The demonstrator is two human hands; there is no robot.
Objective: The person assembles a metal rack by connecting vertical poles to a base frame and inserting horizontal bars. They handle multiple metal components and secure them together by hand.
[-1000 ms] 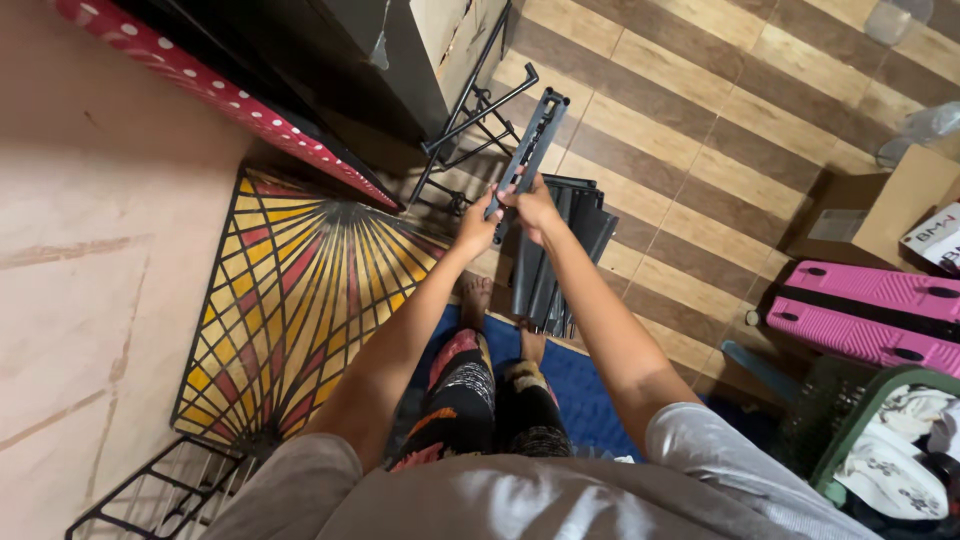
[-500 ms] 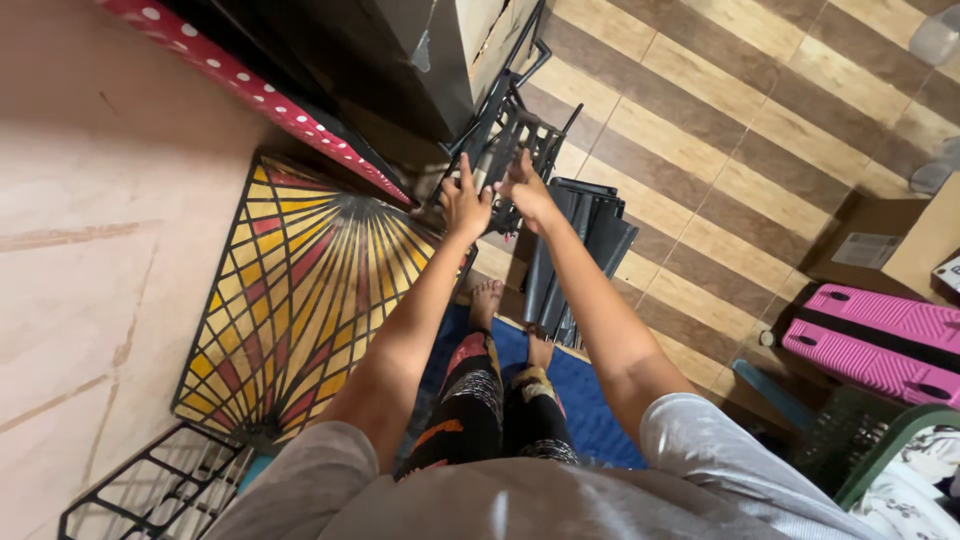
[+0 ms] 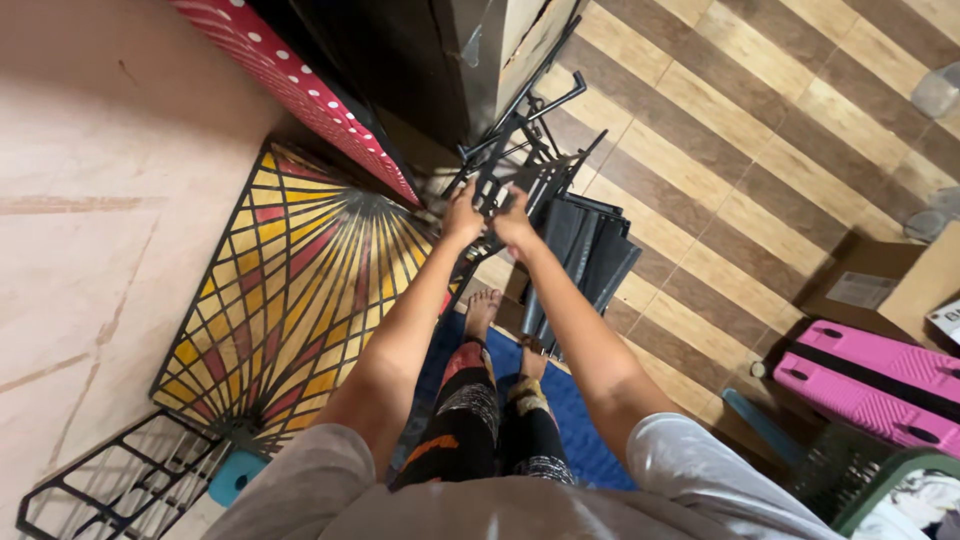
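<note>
Two hands grip one black metal folding frame: the left hand and the right hand are each clenched on its lower bars, side by side. The frame's long axis runs from the hands up and right, toward the dark cabinet. Just right of the frame lie a few stacked dark ridged panels; the count is unclear. Left of it leans one yellow-and-red fan-patterned grille. Well to the frame's right sit one pink hard case and one brown cardboard box with a pale rectangular label.

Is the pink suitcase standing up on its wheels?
No, the pink suitcase lies flat on the striped floor, off to the side of both hands, which grip a black metal frame.
</note>
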